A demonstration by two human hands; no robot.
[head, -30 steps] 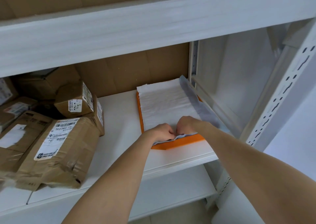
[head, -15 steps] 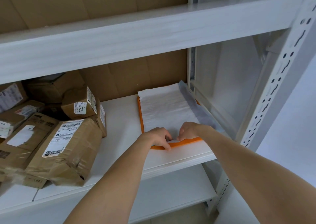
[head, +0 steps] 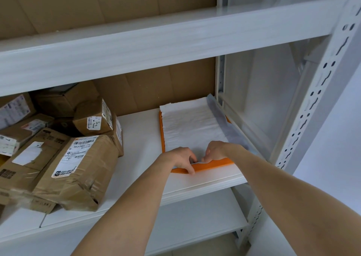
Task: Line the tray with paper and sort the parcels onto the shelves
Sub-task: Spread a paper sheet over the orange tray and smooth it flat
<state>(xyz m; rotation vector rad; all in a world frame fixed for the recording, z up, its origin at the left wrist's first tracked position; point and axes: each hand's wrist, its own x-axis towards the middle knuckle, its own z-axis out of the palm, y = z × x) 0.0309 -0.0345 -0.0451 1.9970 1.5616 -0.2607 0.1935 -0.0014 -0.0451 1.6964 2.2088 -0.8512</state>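
White board shelf [head: 136, 138], middle tier of a pale metal rack; upper shelf [head: 156, 46] above, lower shelf [head: 195, 222] below. Perforated upright [head: 316, 99] at the right front. Brown cardboard backing [head: 156, 87] behind the tiers; plain pale wall at far right.

Orange tray [head: 161, 130]: flat on the middle shelf, right end, long side running back toward the cardboard.
White paper [head: 191, 126]: lies inside the tray, covering nearly all of its floor, far edge riding up over the back rim.
Grey strip [head: 222, 122]: lies along the tray's right side, against the rack frame.
Brown parcels [head: 78, 167]: stacked at the shelf's left end, labels showing, well apart from the tray; small box [head: 93, 118] on top at the rear.

Left grip [head: 181, 159] and right grip [head: 216, 151]: side by side at the tray's near rim, fingers curled on the paper's near edge, apparently pinching it; the knuckles hide the contact. Both forearms cross the shelf front and cover the near corner.

Against one second earlier: both grips stay at the same rim; a left finger now lies across the orange edge. Tray and parcels unmoved.
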